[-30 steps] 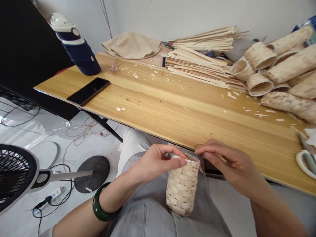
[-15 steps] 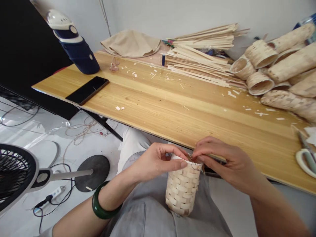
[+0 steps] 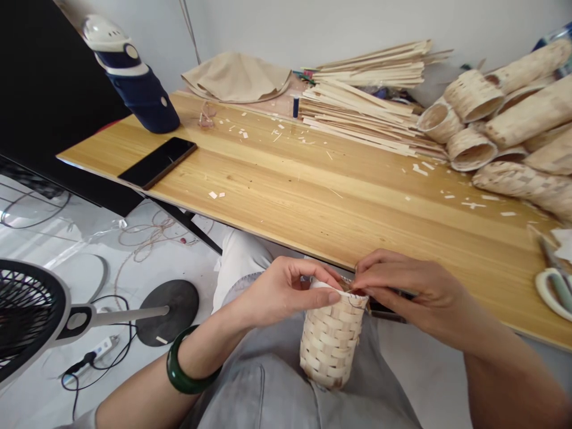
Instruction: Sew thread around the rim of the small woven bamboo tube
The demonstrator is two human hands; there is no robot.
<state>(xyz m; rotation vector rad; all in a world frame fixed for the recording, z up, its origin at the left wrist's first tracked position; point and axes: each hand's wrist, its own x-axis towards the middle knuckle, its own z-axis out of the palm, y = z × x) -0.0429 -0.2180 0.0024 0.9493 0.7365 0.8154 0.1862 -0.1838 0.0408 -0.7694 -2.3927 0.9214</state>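
Note:
A pale woven basket (image 3: 331, 342), shaped like a tall cup, stands in the lap with its open rim up. My left hand (image 3: 286, 292) pinches the left side of that rim, thumb outside and fingers reaching inside. At the rim's right side, my right hand (image 3: 402, 283) has its fingers drawn together; what they hold, if anything, is too small to make out. Dark thread shows along the rim near the right fingertips. The basket's inside is mostly hidden.
On the wooden table (image 3: 268, 185) lie a phone (image 3: 158, 162), a blue bottle (image 3: 143, 98), thin wood strips (image 3: 357, 116), woven tubes (image 3: 473, 149) and scissors (image 3: 554, 289). A fan (image 3: 27, 322) stands at the left, near cords on the floor.
My right hand has shifted slightly to the right along the rim, uncovering a little more of it. My left hand and the basket have hardly moved.

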